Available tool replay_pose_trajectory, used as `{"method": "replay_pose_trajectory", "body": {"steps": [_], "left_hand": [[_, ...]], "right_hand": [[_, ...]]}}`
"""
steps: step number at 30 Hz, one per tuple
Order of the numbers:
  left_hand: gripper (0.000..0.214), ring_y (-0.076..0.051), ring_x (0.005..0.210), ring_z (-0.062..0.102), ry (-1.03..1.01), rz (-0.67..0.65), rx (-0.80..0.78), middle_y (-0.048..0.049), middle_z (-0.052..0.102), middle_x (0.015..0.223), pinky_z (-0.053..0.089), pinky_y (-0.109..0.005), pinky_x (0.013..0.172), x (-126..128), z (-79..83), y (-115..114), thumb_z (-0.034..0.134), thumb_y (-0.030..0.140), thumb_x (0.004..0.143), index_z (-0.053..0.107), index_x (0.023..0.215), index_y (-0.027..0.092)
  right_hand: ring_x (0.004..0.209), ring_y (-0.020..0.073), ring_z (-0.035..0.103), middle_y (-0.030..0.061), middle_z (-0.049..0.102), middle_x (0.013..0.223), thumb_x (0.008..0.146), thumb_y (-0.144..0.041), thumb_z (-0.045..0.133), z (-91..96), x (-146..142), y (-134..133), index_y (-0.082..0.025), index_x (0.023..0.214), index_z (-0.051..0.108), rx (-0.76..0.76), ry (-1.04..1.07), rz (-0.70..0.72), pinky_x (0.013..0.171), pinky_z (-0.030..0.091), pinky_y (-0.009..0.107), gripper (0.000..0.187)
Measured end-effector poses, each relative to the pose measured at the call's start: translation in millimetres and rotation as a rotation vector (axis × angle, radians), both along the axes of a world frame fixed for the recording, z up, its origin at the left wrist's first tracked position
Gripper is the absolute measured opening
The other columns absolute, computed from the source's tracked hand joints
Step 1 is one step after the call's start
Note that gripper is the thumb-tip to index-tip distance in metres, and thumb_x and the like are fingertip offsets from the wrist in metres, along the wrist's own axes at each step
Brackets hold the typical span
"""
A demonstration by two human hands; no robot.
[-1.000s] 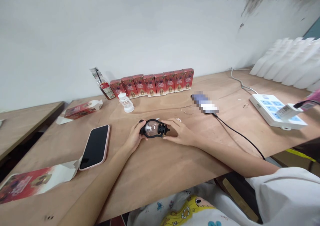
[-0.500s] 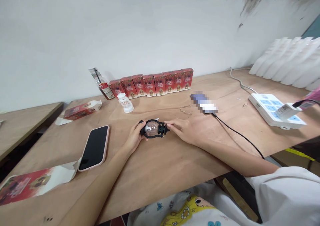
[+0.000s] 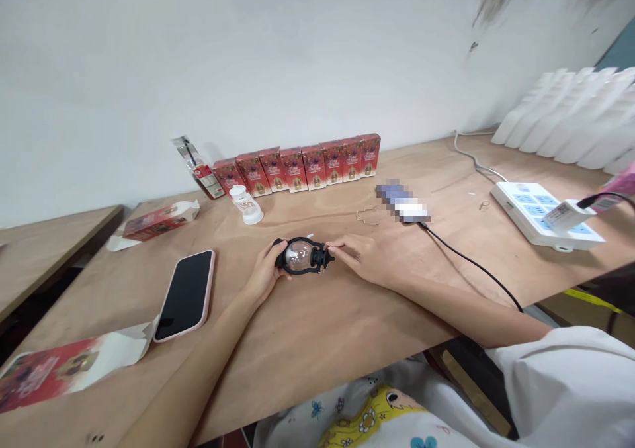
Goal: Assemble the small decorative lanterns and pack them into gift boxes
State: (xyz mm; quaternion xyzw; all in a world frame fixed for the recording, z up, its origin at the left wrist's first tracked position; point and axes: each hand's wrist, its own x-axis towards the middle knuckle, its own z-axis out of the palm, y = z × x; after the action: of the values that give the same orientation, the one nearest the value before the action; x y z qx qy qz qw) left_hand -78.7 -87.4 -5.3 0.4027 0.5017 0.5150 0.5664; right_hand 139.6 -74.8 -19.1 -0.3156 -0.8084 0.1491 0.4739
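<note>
A small black lantern (image 3: 299, 256) with a clear globe lies sideways between my hands, just above the table. My left hand (image 3: 268, 269) is closed round its base end. At the other end, the fingers of my right hand (image 3: 361, 256) pinch the lantern's top or a small part there; the fingertips partly hide it. Behind my left hand stands a white lantern (image 3: 246, 206) with a clear globe. A bent thin wire (image 3: 367, 217) lies on the table beyond my right hand.
Several red printed boxes (image 3: 313, 168) line the wall. Opened boxes (image 3: 159, 220) and a phone (image 3: 186, 294) lie at the left. A blurred device (image 3: 403, 203) trails a black cable. At the right are a power strip (image 3: 533, 213) and white sleeves (image 3: 570, 120).
The view has shifted slightly. Both hands keep their hold on the black lantern, with no clear movement of the lantern itself.
</note>
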Motion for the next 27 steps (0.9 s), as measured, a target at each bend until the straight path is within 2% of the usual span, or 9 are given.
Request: {"method": "replay_pose_trajectory", "body": {"steps": [5, 13, 27], "left_hand": [[0.033, -0.01, 0.045, 0.054, 0.014, 0.007, -0.007, 0.0009, 0.06, 0.066, 0.042, -0.018, 0.028, 0.9, 1.3, -0.9, 0.064, 0.036, 0.066, 0.06, 0.089, 0.013], [0.036, -0.01, 0.048, 0.054, 0.052, -0.021, 0.007, 0.0001, 0.059, 0.069, 0.043, -0.018, 0.029, 3.4, 5.2, -3.8, 0.065, 0.039, 0.065, 0.059, 0.09, 0.013], [0.043, -0.011, 0.049, 0.056, 0.053, -0.022, 0.019, -0.0005, 0.061, 0.074, 0.043, -0.017, 0.029, 1.3, 0.2, -2.0, 0.066, 0.044, 0.064, 0.059, 0.093, 0.013]], "right_hand": [[0.079, 0.0149, 0.068, 0.0027, 0.073, 0.086, 0.093, -0.031, 0.048, 0.9, 0.4, -0.6, -0.021, 0.09, 0.065, 0.037, -0.013, 0.018, 0.072, 0.054, 0.03, 0.02], [0.081, 0.015, 0.067, 0.0032, 0.073, 0.088, 0.093, -0.029, 0.049, 1.8, 1.9, -0.2, -0.021, 0.092, 0.065, 0.025, -0.043, 0.05, 0.075, 0.053, 0.03, 0.018], [0.082, 0.0154, 0.065, 0.004, 0.072, 0.088, 0.091, -0.026, 0.052, 6.4, 2.4, -0.6, -0.02, 0.091, 0.065, -0.017, -0.026, 0.101, 0.077, 0.05, 0.03, 0.015]]}}
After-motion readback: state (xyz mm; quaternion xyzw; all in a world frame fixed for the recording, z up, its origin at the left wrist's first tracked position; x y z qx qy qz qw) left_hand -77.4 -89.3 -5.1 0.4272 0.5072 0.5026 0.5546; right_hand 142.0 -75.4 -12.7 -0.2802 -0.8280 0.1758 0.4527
